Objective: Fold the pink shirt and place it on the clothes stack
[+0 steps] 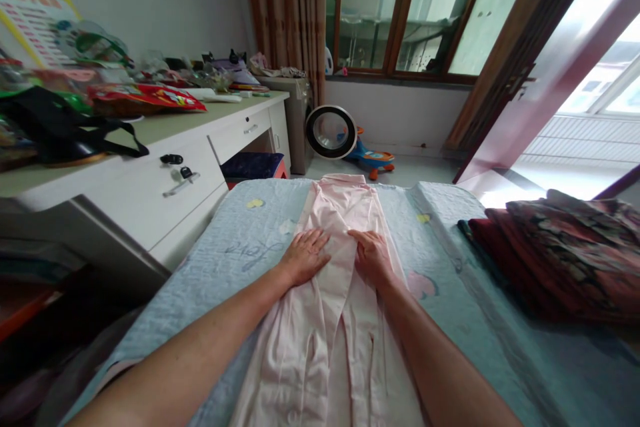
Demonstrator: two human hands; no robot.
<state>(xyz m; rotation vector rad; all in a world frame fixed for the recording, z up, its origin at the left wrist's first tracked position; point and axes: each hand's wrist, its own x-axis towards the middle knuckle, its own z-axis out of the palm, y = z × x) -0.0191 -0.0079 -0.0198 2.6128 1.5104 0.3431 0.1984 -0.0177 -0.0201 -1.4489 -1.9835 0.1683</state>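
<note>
The pink garment (330,320), thin, soft and light by its look and likely to crease and slide, lies lengthwise on the blue bedspread (240,247), with the left hand (304,255) and right hand (373,255) pressed flat and unclenched, grasping nothing; its edges look best to pinch.

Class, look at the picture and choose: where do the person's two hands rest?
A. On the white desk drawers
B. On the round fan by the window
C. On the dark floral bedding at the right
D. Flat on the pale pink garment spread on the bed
D: the left hand and right hand both lie palm-down, side by side, on the pale pink garment stretched along the blue bedcover.
</note>
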